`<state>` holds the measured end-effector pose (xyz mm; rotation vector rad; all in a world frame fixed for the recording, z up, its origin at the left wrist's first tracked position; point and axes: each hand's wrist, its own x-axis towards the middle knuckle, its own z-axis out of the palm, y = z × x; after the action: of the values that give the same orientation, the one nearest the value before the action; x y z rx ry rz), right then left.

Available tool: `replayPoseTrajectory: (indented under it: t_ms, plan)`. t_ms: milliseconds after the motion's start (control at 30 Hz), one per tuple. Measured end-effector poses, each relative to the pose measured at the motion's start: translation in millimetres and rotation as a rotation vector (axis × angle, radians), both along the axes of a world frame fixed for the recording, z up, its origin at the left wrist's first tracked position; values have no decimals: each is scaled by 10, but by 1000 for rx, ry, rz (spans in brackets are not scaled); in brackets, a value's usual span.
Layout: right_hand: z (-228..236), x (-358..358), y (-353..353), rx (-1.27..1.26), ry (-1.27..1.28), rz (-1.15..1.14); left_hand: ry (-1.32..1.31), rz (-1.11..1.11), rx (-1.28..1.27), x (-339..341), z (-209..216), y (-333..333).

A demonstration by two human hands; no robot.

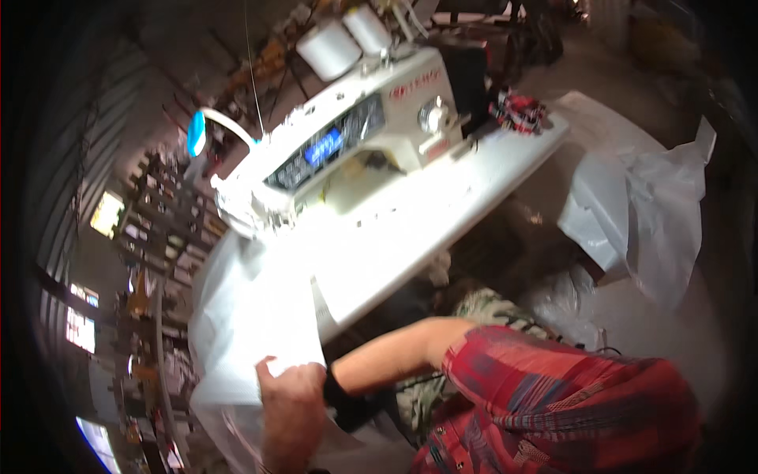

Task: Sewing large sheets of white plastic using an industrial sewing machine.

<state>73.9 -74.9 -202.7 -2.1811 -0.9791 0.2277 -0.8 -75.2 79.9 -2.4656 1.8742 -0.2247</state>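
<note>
A white translucent sheet [276,316], plastic-looking, spreads from under the sewing head and hangs over the table's near left edge. Glare washes out much of its surface. My left hand [290,395] comes up from the lower edge, its fingers closed on the sheet's near margin. From the right, my bare right forearm [387,359] reaches to the same spot, with a dark band at the wrist. The right hand's fingers are hidden or merge with the left hand. Beyond them stands a white sewing machine [426,87] with a lit blue display [324,148].
The white tabletop [442,213] slants up to the right, with a bundle of plaid cloth [519,112] at its far end. Two white thread cones [328,50] stand behind the machine. More crumpled white sheeting [663,213] hangs at right. A lamp [197,133] rises at left.
</note>
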Motion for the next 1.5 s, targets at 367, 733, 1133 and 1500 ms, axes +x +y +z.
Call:
replayPoseTrajectory:
  t_ms: [367,733,1133,1500]
  plan:
    - [520,-814,-1368,-220,-170,-19,170,456,-168,-420,-1672,555]
    - [976,-657,-1601,179,-650,108,594,731,-686,-550,-1904,450]
    - [786,-707,-1519,72,-747,91,1472,1057,-949,-466,-2089,560]
    - [791,-822,-1610,102,-892,203,1143,717,-918,-573,-2085,566]
